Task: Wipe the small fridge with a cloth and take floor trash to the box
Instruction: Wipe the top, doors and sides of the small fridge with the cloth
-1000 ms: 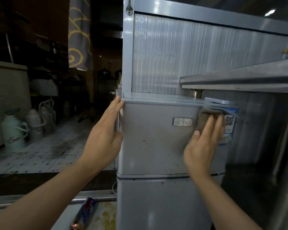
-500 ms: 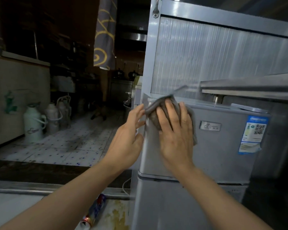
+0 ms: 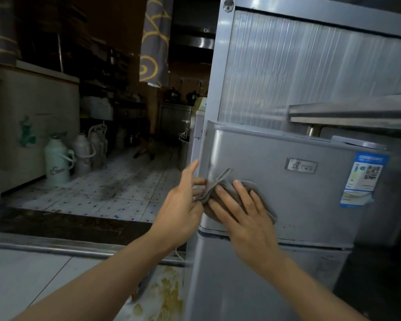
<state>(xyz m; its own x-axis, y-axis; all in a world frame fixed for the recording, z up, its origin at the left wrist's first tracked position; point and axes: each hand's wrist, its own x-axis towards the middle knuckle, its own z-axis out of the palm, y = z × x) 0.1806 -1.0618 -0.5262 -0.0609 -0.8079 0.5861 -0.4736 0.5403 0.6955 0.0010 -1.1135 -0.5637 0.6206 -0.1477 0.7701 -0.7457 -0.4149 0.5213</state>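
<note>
Fingers (image 3: 239,191) of our right hand (image 3: 245,218), spread flat, press the grey cloth (image 3: 259,193) at the fridge door (image 3: 299,193) lower-left corner, down from its top edge; left hand (image 3: 183,200), open, steadies the left edge.

The fridge (image 3: 287,195) bears a blue QR-code sticker (image 3: 362,180), its print unreadable.

1. Small fridge (image 3: 276,195) door: grey painted metal, smooth, satin sheen, faint specks.
2. Cloth (image 3: 227,193) on door: grey woven fabric, matt, creased.
3. Label (image 3: 361,179) right of cloth: glossy paper, peeling lower corner.
4. Panel (image 3: 310,72) above fridge: ribbed, semi-gloss.
</note>
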